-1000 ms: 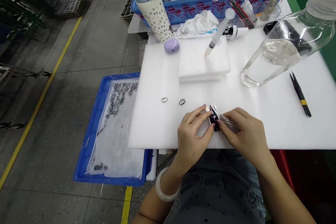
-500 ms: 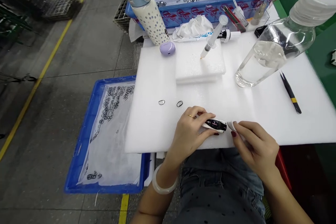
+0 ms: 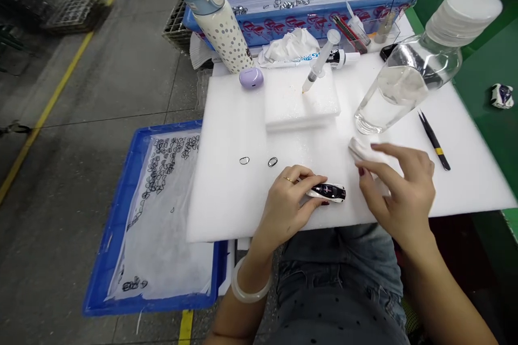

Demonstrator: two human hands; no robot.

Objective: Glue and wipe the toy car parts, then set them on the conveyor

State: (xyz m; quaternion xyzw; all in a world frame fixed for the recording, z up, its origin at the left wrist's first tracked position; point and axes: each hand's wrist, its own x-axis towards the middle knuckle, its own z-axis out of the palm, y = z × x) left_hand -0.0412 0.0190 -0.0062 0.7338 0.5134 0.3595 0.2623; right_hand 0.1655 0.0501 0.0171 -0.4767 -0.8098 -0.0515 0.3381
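My left hand (image 3: 289, 199) grips a small black-and-white toy car (image 3: 329, 192) between thumb and fingers, low over the near edge of the white foam board (image 3: 226, 205). To its right, my right hand (image 3: 399, 188) has its thumb and fingers apart and holds nothing. A crumpled white cloth (image 3: 360, 150) lies on the board just beyond those fingers, partly blurred. Left of the car, two small dark rings, one thin (image 3: 244, 160) and one thicker (image 3: 272, 161), rest on the foam. Black tweezers (image 3: 434, 140) with a yellow band lie farther right.
A syringe (image 3: 319, 64) stands in a foam block (image 3: 301, 110). Behind are a dotted bottle (image 3: 224, 32), a purple case (image 3: 251, 78) and a blue bin (image 3: 295, 27). A large clear bottle (image 3: 388, 91) stands right. Below left, a blue tray (image 3: 109, 226) holds many rings.
My right hand has let go of the white cloth, which now lies farther up the board, and its fingers have spread. My left hand still holds the toy car. The view has shifted slightly.
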